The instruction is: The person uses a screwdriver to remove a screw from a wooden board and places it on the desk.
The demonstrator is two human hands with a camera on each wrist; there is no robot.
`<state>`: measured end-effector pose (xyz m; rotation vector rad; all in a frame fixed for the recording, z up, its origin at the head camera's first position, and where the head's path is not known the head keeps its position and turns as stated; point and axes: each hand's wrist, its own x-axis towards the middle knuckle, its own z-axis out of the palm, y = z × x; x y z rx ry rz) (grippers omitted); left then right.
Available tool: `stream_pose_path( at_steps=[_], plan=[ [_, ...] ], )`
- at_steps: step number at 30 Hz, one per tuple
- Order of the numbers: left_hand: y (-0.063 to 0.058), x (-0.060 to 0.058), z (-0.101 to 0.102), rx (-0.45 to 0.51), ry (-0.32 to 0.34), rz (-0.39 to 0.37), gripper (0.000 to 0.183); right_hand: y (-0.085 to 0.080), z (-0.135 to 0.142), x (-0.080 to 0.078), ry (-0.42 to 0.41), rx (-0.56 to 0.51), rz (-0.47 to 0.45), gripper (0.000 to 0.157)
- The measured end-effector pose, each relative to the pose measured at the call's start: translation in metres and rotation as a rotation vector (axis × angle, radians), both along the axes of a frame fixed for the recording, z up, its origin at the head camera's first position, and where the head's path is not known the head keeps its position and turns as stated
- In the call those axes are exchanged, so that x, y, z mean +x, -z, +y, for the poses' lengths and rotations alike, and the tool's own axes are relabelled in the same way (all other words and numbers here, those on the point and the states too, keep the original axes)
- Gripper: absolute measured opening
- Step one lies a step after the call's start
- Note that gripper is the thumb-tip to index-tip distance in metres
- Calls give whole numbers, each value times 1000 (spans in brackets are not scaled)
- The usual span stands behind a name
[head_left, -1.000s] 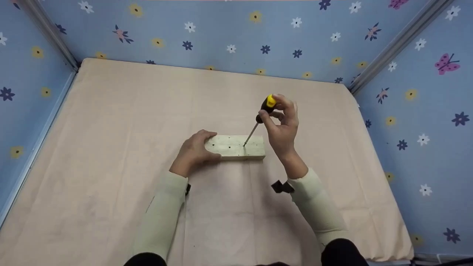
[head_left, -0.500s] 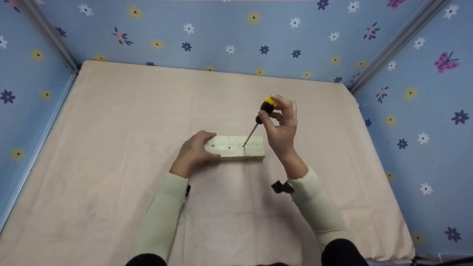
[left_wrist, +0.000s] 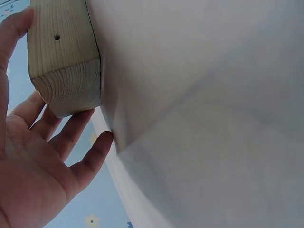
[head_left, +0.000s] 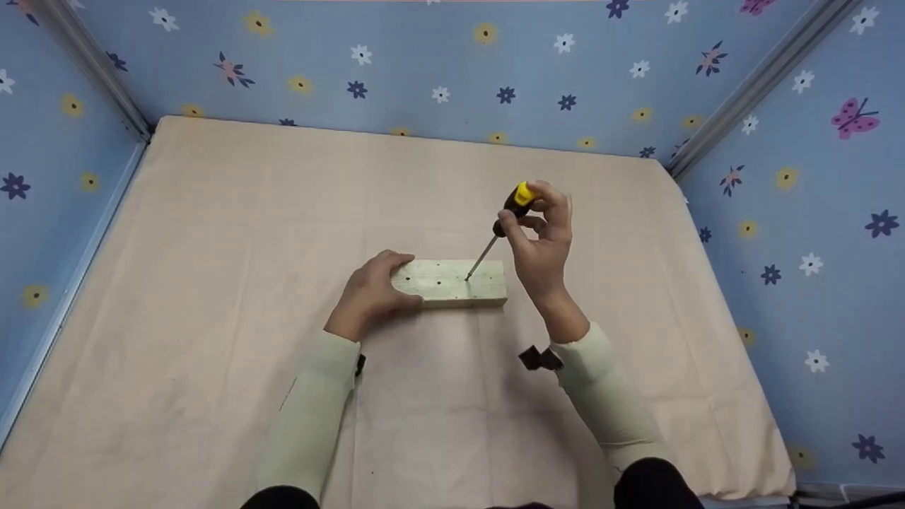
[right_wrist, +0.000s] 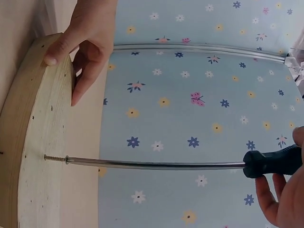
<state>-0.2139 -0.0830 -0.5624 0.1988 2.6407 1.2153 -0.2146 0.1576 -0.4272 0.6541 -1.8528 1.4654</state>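
A pale wooden block [head_left: 452,272] with several small holes in its top lies on the cloth. My left hand [head_left: 375,286] grips its left end, thumb on the near side and fingers at the far side. Up in the air to the right, my right hand [head_left: 543,244] holds a screwdriver [head_left: 520,200] by its black and yellow handle. Its metal shaft slants down to the block. In the right wrist view, the tip meets the head of a screw [right_wrist: 56,158] that stands partly sunk in the wood, with some thread showing.
A beige cloth [head_left: 247,212] covers the table. Blue flowered panels [head_left: 438,63] stand at the back and both sides, with grey metal posts [head_left: 763,85] in the corners. A black strap end [head_left: 541,358] sticks out from the right sleeve.
The screwdriver handle has turned a little and its top has shifted slightly right, with the right fingers moving along. The block and left hand stay in place.
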Motion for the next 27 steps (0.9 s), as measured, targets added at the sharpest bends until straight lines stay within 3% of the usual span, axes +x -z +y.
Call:
stream_pose_path(
  at_steps=[7, 14, 21, 27],
  plan=[
    [0, 0, 1, -4, -10, -17, 79, 0, 0, 0, -53, -9, -19, 35],
    [0, -1, 0, -2, -7, -7, 79, -2, -1, -1, -8, 5, 7, 36],
    [-1, 0, -1, 1, -5, -5, 79, 0, -1, -2, -100, -3, -2, 38],
    [-1, 0, 0, -12, 4, 4, 82, 0, -1, -3, -47, 36, 23, 47]
  ],
)
